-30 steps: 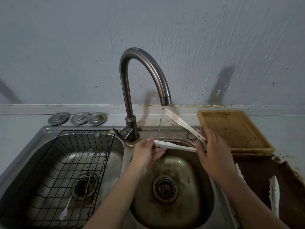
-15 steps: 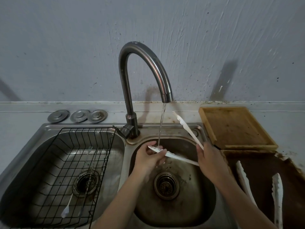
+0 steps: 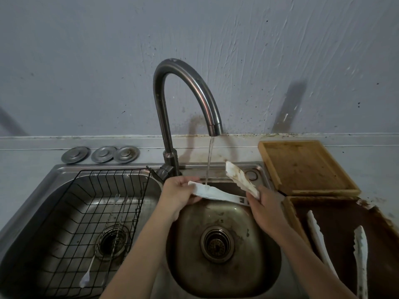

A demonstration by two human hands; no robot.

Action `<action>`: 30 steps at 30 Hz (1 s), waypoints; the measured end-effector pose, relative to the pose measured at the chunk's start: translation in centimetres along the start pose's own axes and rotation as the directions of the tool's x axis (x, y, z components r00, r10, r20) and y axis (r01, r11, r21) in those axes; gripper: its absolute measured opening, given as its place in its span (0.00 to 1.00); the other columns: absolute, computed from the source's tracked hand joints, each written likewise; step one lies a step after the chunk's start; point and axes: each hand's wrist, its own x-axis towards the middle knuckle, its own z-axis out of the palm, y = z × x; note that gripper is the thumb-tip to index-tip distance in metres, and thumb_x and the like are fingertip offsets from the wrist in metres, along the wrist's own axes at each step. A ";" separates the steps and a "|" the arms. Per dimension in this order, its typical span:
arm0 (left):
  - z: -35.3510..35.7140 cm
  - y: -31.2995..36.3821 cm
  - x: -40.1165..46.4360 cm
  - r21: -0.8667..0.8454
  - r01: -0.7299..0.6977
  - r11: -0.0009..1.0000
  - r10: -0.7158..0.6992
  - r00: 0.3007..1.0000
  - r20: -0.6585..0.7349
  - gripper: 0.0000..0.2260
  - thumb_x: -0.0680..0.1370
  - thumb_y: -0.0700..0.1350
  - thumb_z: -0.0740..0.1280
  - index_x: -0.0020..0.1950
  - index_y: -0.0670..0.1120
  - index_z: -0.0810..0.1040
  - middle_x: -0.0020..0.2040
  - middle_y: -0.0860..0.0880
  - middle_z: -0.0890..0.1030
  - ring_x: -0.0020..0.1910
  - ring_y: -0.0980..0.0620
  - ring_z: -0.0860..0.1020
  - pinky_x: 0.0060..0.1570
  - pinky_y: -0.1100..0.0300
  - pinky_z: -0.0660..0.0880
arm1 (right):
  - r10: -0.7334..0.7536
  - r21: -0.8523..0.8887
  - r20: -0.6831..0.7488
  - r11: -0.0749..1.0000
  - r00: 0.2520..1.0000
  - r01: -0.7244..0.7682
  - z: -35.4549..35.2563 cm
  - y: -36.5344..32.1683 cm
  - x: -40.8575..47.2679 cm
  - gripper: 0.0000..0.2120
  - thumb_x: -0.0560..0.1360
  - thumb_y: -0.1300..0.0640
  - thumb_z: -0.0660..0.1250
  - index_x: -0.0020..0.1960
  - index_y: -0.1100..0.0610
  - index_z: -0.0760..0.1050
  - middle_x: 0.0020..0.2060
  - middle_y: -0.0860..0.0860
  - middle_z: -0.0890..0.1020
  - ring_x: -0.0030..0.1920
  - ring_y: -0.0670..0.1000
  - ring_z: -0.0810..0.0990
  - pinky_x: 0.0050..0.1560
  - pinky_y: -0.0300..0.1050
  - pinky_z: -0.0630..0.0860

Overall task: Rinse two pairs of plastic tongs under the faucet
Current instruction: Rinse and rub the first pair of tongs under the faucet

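White plastic tongs (image 3: 218,194) are held spread apart over the right sink basin (image 3: 254,275). My right hand (image 3: 264,209) grips their hinge end. My left hand (image 3: 178,194) pinches the tip of the lower arm, which lies under the water stream from the dark curved faucet (image 3: 187,83). The upper arm (image 3: 240,179) sticks up to the right of the stream and is stained brown. A second pair of white tongs (image 3: 360,255) lies on a dark brown tray at the right.
A black wire rack (image 3: 86,229) sits in the left basin with a few thin metal utensils (image 3: 112,225). Three round metal lids (image 3: 100,154) lie behind it. A wooden tray (image 3: 302,167) rests on the counter, right of the sink.
The tongs have risen slightly and turned, so the lower arm's broad face now catches the stream. My left hand has shifted left along it, to its tip.
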 end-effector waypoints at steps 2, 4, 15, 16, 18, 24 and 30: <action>-0.1 0.5 0.0 0.082 -0.080 0.993 0.081 0.996 -0.019 0.10 0.73 0.28 0.64 0.42 0.42 0.80 0.39 0.45 0.83 0.37 0.51 0.82 0.30 0.64 0.80 | 0.020 -0.015 0.031 1.000 0.999 -0.020 0.5 0.2 -0.1 0.07 0.77 0.56 0.62 0.53 0.58 0.75 0.41 0.52 0.78 0.41 0.50 0.76 0.38 0.42 0.72; -0.1 0.8 0.0 0.165 -0.141 0.976 0.150 0.988 -0.042 0.11 0.69 0.28 0.67 0.39 0.44 0.80 0.37 0.45 0.84 0.34 0.52 0.82 0.33 0.61 0.81 | 0.026 -0.016 0.038 1.000 0.999 -0.026 0.7 0.4 -0.3 0.10 0.76 0.57 0.62 0.56 0.59 0.74 0.44 0.52 0.76 0.45 0.51 0.75 0.46 0.50 0.74; 0.3 -0.5 0.4 0.436 -0.240 0.867 0.309 0.947 -0.092 0.07 0.61 0.42 0.74 0.32 0.53 0.80 0.30 0.58 0.83 0.29 0.61 0.80 0.33 0.63 0.77 | 0.011 0.021 0.094 1.000 0.996 -0.013 0.5 0.7 -0.7 0.08 0.77 0.57 0.61 0.54 0.58 0.74 0.48 0.56 0.80 0.48 0.54 0.77 0.49 0.53 0.74; 0.2 -0.7 0.4 0.437 -0.214 0.873 0.284 0.953 -0.101 0.07 0.62 0.42 0.74 0.33 0.53 0.80 0.32 0.56 0.84 0.32 0.59 0.81 0.36 0.59 0.79 | 0.002 0.014 0.094 1.000 0.996 -0.003 0.5 0.7 -0.7 0.09 0.78 0.57 0.60 0.55 0.58 0.74 0.48 0.56 0.80 0.48 0.54 0.78 0.48 0.52 0.75; -0.1 -1.1 0.6 0.466 -0.149 0.872 0.216 0.972 -0.094 0.07 0.64 0.41 0.73 0.35 0.52 0.80 0.37 0.51 0.84 0.37 0.52 0.83 0.41 0.54 0.81 | -0.009 -0.008 0.098 1.000 0.995 0.010 0.5 0.6 -0.9 0.10 0.79 0.53 0.59 0.56 0.56 0.73 0.46 0.55 0.81 0.45 0.53 0.79 0.43 0.49 0.76; -0.7 -2.6 0.1 0.372 0.065 0.926 -0.164 0.957 0.240 0.06 0.77 0.36 0.62 0.48 0.43 0.78 0.43 0.42 0.83 0.36 0.51 0.85 0.31 0.63 0.80 | -0.006 -0.207 0.034 0.978 0.999 0.012 0.0 1.5 -0.5 0.08 0.78 0.51 0.59 0.54 0.51 0.73 0.34 0.46 0.78 0.31 0.45 0.78 0.26 0.35 0.72; 0.3 -2.2 -0.1 0.473 -0.217 0.854 0.097 0.959 0.265 0.09 0.75 0.40 0.67 0.41 0.54 0.82 0.43 0.49 0.82 0.34 0.58 0.82 0.34 0.67 0.77 | -0.060 -0.125 -0.020 0.990 0.998 0.057 -0.5 2.3 -0.7 0.04 0.76 0.58 0.63 0.49 0.52 0.75 0.34 0.45 0.78 0.33 0.44 0.78 0.28 0.35 0.70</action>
